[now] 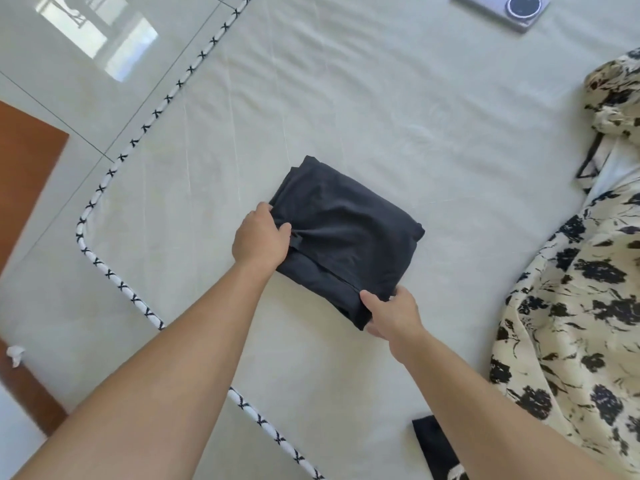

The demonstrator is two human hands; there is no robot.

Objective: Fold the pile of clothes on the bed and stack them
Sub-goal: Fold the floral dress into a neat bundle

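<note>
Folded dark garment [346, 237] lies mid-bed, a compact rectangle on the pale sheet [381, 98]. Left hand [259, 237] pinches its left edge, thumb on top; right hand [391, 317] has a curled grip on the near corner. Open sheet beyond and left, up to the bed's piped edge [100, 188] (floor past it). Floral garment [571, 306] heaped well apart at right; phone [498, 8] far back.
</note>
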